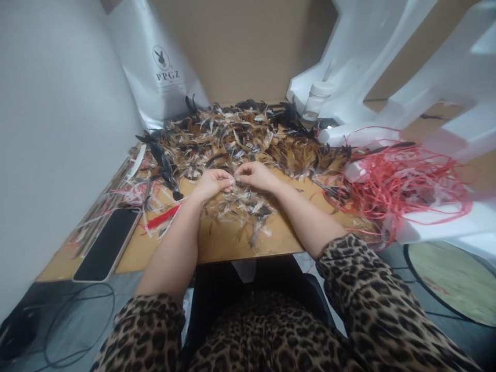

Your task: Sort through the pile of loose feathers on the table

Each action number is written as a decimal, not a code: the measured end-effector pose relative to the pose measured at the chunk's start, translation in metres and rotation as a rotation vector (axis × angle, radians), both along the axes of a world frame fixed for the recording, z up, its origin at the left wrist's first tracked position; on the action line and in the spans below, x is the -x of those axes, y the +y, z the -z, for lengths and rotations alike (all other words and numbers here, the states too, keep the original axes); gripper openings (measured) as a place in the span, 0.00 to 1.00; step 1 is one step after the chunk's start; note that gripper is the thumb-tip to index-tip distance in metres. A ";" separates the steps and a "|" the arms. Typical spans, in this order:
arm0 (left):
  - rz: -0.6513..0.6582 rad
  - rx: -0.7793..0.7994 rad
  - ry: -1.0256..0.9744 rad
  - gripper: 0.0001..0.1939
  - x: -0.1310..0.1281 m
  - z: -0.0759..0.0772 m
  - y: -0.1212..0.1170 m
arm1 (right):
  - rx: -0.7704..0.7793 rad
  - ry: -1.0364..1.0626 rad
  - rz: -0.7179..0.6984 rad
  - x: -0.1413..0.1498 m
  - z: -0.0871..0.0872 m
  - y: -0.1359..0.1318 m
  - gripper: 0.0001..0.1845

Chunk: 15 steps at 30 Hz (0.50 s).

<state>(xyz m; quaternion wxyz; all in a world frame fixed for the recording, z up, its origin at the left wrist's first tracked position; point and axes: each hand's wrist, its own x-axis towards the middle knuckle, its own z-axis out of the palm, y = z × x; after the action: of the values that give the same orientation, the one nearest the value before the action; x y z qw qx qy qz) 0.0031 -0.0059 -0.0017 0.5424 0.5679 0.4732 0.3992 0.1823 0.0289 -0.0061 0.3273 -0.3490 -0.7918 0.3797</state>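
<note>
My left hand (214, 183) and my right hand (253, 175) meet over the middle of the table, fingertips pinched close together. A small pale bit, likely part of a feather, shows between them, but its shape is too blurred to make out. Just below my fingers lies a small scatter of brown and grey feathers (244, 206). Beyond my hands spreads a wide heap of brown, white and black feathers (228, 134). Left of my left hand, a long black feather (163, 160) lies slanted.
A dark phone (108, 245) rests at the table's left front, near a red strip (163, 217). Tangled red ribbon (406, 181) heaps up at the right, with scissors (333, 192) beside it. A lidded clear jar (318, 101) and a white printed bag (163, 67) stand behind.
</note>
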 end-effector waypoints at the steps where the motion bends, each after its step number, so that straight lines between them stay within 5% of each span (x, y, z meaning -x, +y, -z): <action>1: 0.001 0.003 0.003 0.15 0.000 0.000 0.000 | -0.002 0.004 0.006 0.000 0.001 0.001 0.10; 15: -0.099 0.217 -0.231 0.13 0.003 0.005 0.004 | 0.090 0.096 -0.137 -0.002 -0.007 0.000 0.09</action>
<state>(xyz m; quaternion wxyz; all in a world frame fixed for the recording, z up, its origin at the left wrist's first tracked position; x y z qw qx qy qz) -0.0003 -0.0021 -0.0066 0.6310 0.4322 0.4756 0.4346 0.1840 0.0287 0.0005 0.3222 -0.2895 -0.7794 0.4527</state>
